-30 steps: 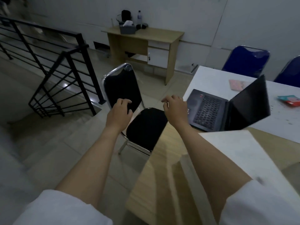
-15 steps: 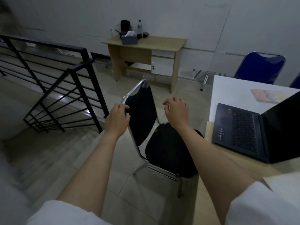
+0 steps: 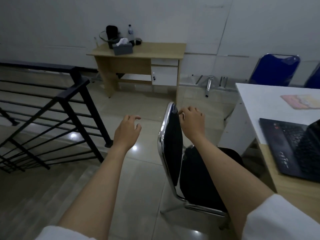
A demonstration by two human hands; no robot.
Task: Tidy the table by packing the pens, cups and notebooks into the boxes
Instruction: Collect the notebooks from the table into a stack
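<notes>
Beside chair (image 3: 170,146): left hand (image 3: 127,131) loose; right hand (image 3: 192,122) curled.

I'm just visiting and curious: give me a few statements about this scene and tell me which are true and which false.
1. The left hand grips the chair. False: it hangs over the floor, holding nothing.
2. The right hand is by the top of the chair's backrest. True.
3. The laptop is closed. False: it is open, keyboard showing.
4. A tissue box stands on the desk. True.
5. The chair by the hands is blue. False: it is black.
</notes>
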